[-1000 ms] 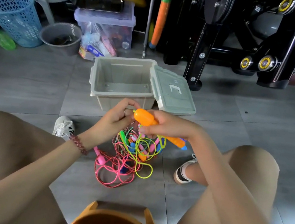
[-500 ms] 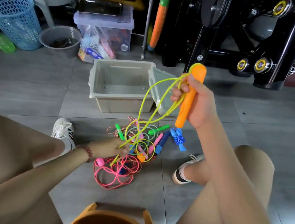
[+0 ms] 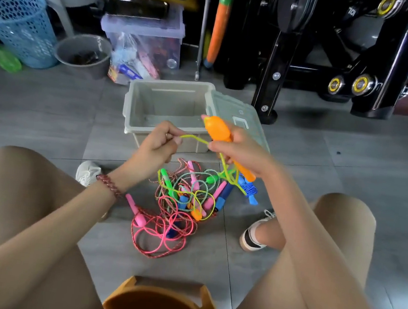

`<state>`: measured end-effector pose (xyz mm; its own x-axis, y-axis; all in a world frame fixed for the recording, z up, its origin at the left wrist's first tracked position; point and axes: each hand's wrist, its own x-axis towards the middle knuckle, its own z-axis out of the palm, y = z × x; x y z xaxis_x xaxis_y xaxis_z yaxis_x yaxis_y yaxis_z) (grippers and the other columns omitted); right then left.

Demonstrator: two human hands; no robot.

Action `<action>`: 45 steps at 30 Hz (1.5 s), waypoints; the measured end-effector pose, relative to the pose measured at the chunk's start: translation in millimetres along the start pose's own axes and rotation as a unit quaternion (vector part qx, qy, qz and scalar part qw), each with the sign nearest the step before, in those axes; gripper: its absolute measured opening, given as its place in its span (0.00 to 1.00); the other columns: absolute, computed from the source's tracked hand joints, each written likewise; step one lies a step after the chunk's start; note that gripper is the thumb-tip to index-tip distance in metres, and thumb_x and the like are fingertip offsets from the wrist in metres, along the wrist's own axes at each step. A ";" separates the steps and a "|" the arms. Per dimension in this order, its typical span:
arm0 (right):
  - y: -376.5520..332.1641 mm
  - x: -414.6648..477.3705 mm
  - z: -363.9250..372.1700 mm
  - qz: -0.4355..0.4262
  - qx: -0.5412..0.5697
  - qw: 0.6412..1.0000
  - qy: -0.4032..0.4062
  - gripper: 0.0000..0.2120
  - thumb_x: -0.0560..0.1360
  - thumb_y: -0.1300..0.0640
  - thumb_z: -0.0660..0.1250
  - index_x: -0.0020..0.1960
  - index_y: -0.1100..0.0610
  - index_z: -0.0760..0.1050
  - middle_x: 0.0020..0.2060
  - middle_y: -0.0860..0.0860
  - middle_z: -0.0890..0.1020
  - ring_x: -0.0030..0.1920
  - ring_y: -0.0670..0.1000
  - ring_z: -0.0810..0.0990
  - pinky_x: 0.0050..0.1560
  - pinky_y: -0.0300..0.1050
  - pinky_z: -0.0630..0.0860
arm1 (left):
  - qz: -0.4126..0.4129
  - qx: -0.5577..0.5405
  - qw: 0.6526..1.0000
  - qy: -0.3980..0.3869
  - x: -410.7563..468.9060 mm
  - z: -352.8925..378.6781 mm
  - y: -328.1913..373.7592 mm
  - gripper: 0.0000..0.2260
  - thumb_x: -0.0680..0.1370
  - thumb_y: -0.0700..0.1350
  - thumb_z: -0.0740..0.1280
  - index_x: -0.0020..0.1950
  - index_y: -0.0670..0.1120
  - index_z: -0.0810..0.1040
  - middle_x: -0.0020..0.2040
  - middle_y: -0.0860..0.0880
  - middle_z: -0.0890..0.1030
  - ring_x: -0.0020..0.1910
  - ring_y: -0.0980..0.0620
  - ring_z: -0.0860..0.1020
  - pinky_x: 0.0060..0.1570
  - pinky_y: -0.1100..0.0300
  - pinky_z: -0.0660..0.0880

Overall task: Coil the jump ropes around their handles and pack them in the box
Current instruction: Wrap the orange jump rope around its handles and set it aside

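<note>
The right hand grips an orange handle, its fingers curled tight round the handle's middle, so that the rounded end points up and to the left, in front of the grey box. The left hand is just beside it and pinches the yellow-green rope between thumb and bent forefinger; the short length between the two hands runs nearly level. From the right hand the same rope drops in a loose loop to the pile of jump ropes on the tiled floor, between the person's knees. The pile is a tangle of pink, green, blue and orange handles and cords, with a pink rope spread at its near edge. The box stands open just beyond the pile, and its lid leans against the box's right side
</note>
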<state>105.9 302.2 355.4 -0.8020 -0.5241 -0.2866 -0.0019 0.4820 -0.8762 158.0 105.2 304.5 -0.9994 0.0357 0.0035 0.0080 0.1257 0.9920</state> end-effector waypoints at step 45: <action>20.0 -18.2 -46.9 0.006 0.128 0.958 0.255 0.12 0.70 0.57 0.67 0.53 0.54 0.74 0.29 0.48 0.74 0.31 0.47 0.72 0.36 0.41 0.71 | -0.102 0.201 0.972 -0.060 17.0 17.8 -61.2 0.11 0.82 0.35 0.51 0.59 0.41 0.71 0.30 0.48 0.73 0.25 0.56 0.74 0.28 0.63 0.72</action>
<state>92.4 354.3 361.3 -0.9889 -0.0767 -0.1273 0.1031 0.2627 -0.9594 141.2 115.7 241.6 -0.9705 0.0817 -0.2266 -0.1526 0.5192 0.8409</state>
